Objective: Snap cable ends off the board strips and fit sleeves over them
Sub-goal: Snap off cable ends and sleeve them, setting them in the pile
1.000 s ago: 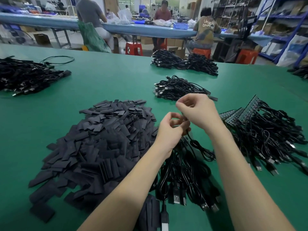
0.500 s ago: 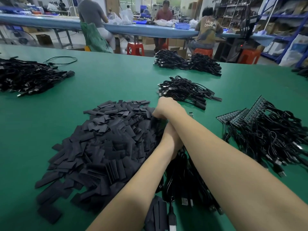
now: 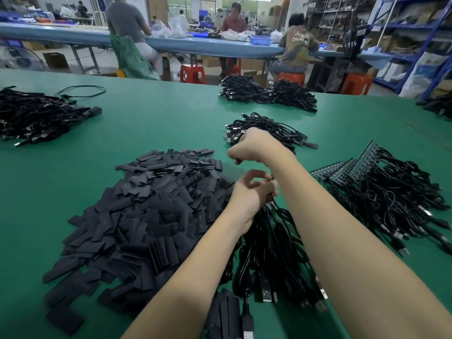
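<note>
A big heap of flat black sleeves (image 3: 151,211) lies on the green table (image 3: 151,123), left of centre. My left hand (image 3: 252,194) grips the ends of a bundle of black cables (image 3: 269,253) that trails toward me, small connector ends showing by its fingers. My right hand (image 3: 254,148) hovers above the heap's right edge with fingers curled down in a pinch; what it pinches is mostly hidden. Green board strips (image 3: 342,170) with attached cables (image 3: 396,206) lie to the right.
More black cable piles sit behind my right hand (image 3: 269,130), at the far edge (image 3: 266,94), at the left (image 3: 36,118) and far right (image 3: 437,104). A few sleeves (image 3: 225,311) lie near me. People sit at a blue bench (image 3: 215,47) beyond the table.
My right hand left my left hand, reached into the sleeve heap, and has now lifted off it. My left hand stayed put with the cable bundle.
</note>
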`<state>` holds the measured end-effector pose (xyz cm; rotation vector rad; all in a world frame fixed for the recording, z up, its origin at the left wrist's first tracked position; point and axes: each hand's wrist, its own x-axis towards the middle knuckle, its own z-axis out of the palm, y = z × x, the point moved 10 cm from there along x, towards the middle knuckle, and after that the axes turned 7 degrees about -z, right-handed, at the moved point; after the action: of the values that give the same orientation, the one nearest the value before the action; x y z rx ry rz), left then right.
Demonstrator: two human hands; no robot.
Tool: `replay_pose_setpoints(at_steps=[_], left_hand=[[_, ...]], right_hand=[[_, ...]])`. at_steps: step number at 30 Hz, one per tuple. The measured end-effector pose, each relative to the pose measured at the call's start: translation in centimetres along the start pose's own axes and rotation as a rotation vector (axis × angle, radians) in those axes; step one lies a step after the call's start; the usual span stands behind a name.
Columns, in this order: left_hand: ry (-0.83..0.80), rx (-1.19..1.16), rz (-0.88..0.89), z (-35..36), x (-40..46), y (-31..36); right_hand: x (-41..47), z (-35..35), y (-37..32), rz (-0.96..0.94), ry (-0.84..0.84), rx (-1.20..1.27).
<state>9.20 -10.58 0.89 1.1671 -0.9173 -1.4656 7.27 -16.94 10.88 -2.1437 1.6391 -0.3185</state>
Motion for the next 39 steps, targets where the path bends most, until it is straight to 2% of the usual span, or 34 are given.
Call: replay_pose_setpoints(at_steps=[3, 5, 9, 16, 22, 27, 39], left_hand=[[-0.034, -0.162, -0.059, 0.0, 0.3, -0.2], [-0.082, -0.247, -0.098, 0.3, 0.4, -0.4], [-0.205, -0.359, -0.152, 0.8, 0.2, -0.3], [-0.367, -0.361, -0.199, 1.7, -1.0, 0.4], [-0.452, -0.279, -0.250, 1.5, -1.8, 0.7], [-0.389, -0.293, -0.255, 0.1, -1.3, 1.0], [-0.369, -0.203, -0.189, -0.6, -1.1, 1.8]], right_hand=[[-1.8, -3.3, 2.5, -0.033, 0.237, 0.255], [-3.4, -4.4, 4.9, -0.076, 0.335, 0.525], [-5.7, -3.0, 8.6, -0.136, 0.255, 1.108], [-6.6, -0.8, 10.3, -0.147, 0.194, 1.531], [-6.3, 0.6, 9.4, -0.172, 0.206, 1.587], [-6.3, 0.5, 9.6, -0.159, 0.208, 1.605], [-6.3, 0.5, 9.4, -0.178, 0.175, 1.466]])
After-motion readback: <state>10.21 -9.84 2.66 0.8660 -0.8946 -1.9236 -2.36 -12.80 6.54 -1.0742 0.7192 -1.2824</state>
